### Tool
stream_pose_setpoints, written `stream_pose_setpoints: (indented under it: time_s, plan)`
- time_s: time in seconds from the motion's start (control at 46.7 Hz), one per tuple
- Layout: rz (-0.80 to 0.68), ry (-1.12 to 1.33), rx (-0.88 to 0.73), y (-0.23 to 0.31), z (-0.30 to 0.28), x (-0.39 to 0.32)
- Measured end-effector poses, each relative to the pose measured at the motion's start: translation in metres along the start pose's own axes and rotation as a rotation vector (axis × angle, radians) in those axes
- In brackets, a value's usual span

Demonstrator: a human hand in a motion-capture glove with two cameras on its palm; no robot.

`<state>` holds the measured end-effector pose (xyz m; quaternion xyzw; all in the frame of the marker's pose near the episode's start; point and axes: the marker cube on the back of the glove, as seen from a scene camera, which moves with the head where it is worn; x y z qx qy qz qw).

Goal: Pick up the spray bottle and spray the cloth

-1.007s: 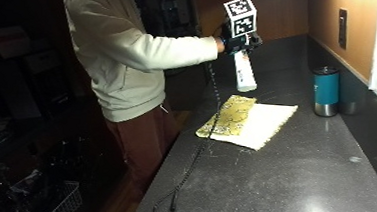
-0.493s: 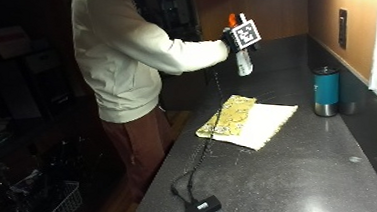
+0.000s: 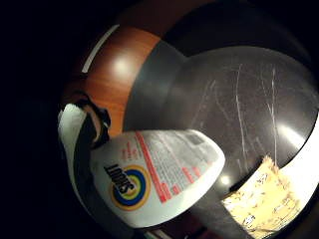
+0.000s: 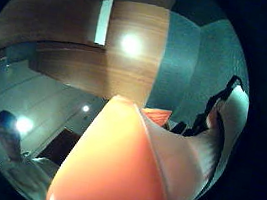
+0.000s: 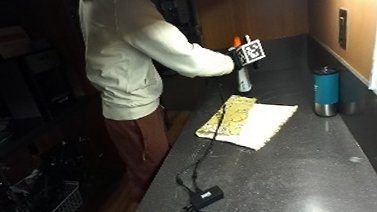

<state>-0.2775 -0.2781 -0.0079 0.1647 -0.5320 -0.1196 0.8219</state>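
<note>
Spray bottle (image 5: 243, 79) sits wrapped in our gloved right hand (image 5: 235, 57), raised over the countertop's (image 5: 317, 175) far end beyond the cloth (image 5: 247, 121); we could mist bare counter if the nozzle points past it.

Outside view oblique; palm views close—cloth (image 5: 247, 121) (shared).

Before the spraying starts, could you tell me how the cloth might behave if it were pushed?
The cloth lies flat and folded on the counter, so it is probably floppy and light. On that smooth surface it would likely slide or bunch, not roll.
</note>
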Motion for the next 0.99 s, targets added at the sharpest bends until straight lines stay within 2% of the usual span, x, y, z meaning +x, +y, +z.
stream_pose_setpoints:
  time_s: [0.086,0.193,0.493,0.579,0.686,0.814,0.986]
  plan:
    - [0.0,0.0,0.128,-0.018,-0.005,0.009]
    - [0.012,0.085,-0.041,-0.002,0.008,0.027]
    - [-0.082,0.232,-0.211,0.012,-0.03,0.026]
    - [-0.115,0.242,-0.194,0.019,-0.047,0.022]
    - [-0.09,0.255,-0.199,0.028,-0.065,0.023]
    - [-0.096,0.232,-0.134,0.034,-0.083,0.017]
    - [-0.07,0.266,-0.067,0.069,-0.156,0.008]
